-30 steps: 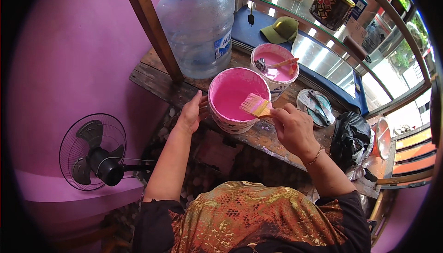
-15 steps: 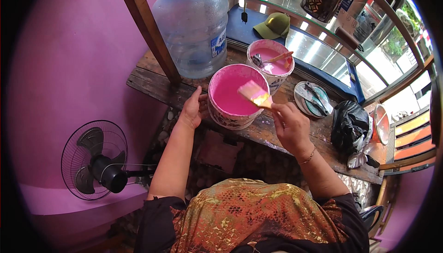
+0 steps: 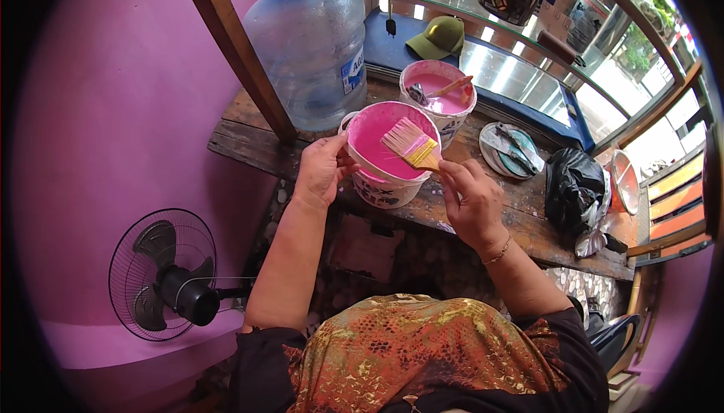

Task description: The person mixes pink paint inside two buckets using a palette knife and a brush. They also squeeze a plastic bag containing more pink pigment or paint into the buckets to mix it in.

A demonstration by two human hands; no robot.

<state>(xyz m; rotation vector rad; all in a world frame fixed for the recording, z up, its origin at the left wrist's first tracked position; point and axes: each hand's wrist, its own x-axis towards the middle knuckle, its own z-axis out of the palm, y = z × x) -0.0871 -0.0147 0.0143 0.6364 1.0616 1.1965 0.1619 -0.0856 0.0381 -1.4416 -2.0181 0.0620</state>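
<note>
My right hand [image 3: 475, 198] grips the wooden handle of a wide paintbrush [image 3: 411, 144]. Its pale bristles, tinged pink, point up and left over the mouth of a white bucket [image 3: 388, 191] with pink paint inside. At the bucket's left side, my left hand [image 3: 324, 170] has its thumb at the rim and its fingers curled against the wall. The bucket leans slightly toward me. Just behind it stands a second white bucket [image 3: 452, 124] of pink paint, with a wooden-handled brush [image 3: 450, 87] resting across its inside.
A big clear water jug [image 3: 305, 51] and wooden post [image 3: 241, 59] stand left on the wooden bench [image 3: 483, 213]. Rightward lie a round lid [image 3: 507, 149] and black plastic bag [image 3: 569, 191]. Behind is a glass case [image 3: 498, 70] with a green cap [image 3: 441, 38]; a fan [image 3: 162, 273] is lower left.
My left hand has moved from beside the bucket onto its rim, and the bucket has tipped toward me. The paintbrush has turned, its bristles now spread and pointing more upward.
</note>
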